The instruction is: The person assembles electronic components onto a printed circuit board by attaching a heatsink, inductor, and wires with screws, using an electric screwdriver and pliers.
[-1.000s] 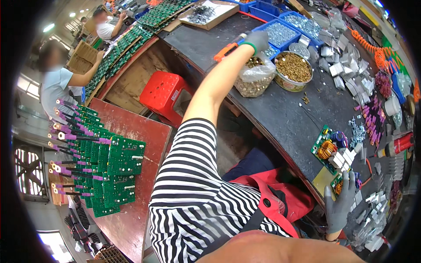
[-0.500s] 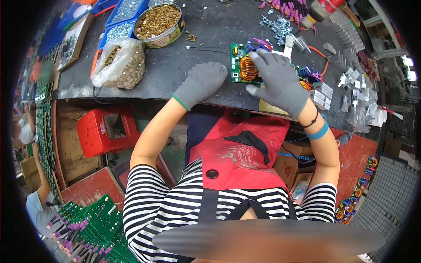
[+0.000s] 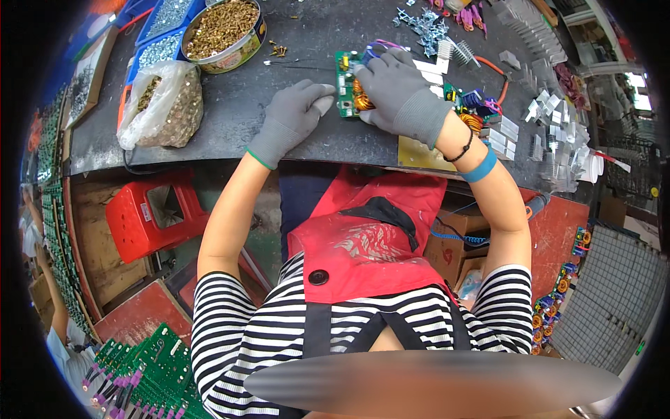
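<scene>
A green circuit board (image 3: 342, 87) with a copper-wound coil (image 3: 361, 96) lies near the front edge of the dark workbench. Over it bends my right hand (image 3: 401, 94) in a grey glove, closed around the board's parts, with the thumb low beside the coil; the palm hides much of the board. Just left of the board, my gloved left hand (image 3: 296, 120) rests on the bench with thumb and fingers pressed together. Whatever is between those fingers, if anything, is hidden. A second board (image 3: 481, 105) with coils sits right of my right wrist.
At the left stand a tub of brass screws (image 3: 223, 35), a plastic bag of small metal parts (image 3: 164, 105) and blue bins (image 3: 157, 49). Silvery screws (image 3: 426, 31) and metal heat sinks (image 3: 558, 126) lie to the right. A red stool (image 3: 153, 213) is below the bench.
The whole view has shifted. My right hand has moved left and away from me over the board, its thumb drawing in beside the coil. My left thumb now shows against the fingers.
</scene>
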`<state>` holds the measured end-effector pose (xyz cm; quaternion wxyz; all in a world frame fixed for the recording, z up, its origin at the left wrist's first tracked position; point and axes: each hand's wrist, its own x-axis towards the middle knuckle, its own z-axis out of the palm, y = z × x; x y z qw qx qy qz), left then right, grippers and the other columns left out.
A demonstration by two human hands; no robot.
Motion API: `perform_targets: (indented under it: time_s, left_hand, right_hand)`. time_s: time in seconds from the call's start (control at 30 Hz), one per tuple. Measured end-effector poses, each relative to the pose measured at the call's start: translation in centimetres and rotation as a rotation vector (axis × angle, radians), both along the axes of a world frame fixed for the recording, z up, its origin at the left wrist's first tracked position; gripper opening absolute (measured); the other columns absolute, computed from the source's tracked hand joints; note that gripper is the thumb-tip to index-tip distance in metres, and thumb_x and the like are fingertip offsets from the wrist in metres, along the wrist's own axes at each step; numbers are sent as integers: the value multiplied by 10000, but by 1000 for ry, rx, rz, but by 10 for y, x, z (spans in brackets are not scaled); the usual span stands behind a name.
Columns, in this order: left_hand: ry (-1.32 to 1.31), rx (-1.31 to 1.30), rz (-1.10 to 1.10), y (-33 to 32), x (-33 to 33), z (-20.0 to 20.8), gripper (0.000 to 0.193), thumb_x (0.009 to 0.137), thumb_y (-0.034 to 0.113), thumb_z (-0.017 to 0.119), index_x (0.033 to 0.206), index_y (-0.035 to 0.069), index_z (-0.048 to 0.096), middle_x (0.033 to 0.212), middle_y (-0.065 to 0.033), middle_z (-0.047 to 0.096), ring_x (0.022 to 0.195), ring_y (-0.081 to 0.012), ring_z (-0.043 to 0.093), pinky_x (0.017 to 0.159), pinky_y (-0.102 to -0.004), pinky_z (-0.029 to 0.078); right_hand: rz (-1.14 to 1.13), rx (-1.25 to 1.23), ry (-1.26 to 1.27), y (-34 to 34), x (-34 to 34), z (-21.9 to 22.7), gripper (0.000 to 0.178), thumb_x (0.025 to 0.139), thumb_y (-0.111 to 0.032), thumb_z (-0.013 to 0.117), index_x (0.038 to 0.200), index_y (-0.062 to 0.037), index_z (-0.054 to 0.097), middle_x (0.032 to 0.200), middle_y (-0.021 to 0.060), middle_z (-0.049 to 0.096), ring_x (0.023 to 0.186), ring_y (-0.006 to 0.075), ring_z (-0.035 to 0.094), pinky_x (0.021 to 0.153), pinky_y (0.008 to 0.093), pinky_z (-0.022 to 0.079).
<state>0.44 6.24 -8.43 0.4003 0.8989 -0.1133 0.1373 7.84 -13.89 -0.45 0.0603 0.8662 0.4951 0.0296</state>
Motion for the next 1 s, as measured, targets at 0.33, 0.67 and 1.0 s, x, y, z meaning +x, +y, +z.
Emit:
perform_targets:
  time_s: [0.33, 0.67, 1.0]
  left_hand:
    - [8, 181, 53, -4, 2, -4, 176, 892, 176, 632, 1037, 86, 675, 886, -129, 626, 823, -350, 639, 705, -425, 504]
    - [-8, 187, 71, -4, 5, -6, 172, 902, 188, 618, 1037, 96, 672, 894, -124, 627, 821, -348, 639, 706, -425, 505]
    - [-23, 196, 77, -3, 6, -13, 168, 907, 258, 607, 1023, 144, 647, 931, -79, 636, 856, -325, 630, 722, -445, 506]
  right_hand:
    - [56, -39, -26, 12, 1, -5, 551, 704, -292, 762, 1135, 6, 592, 1002, 160, 632, 1042, 321, 595, 1014, 416, 389]
    - [104, 87, -70, 13, 6, -10, 346, 699, -212, 740, 975, -20, 663, 950, 140, 660, 960, 291, 638, 963, 404, 420]
    - [87, 92, -80, 14, 3, -13, 313, 706, -190, 729, 967, -27, 674, 961, 140, 663, 964, 287, 635, 962, 410, 415]
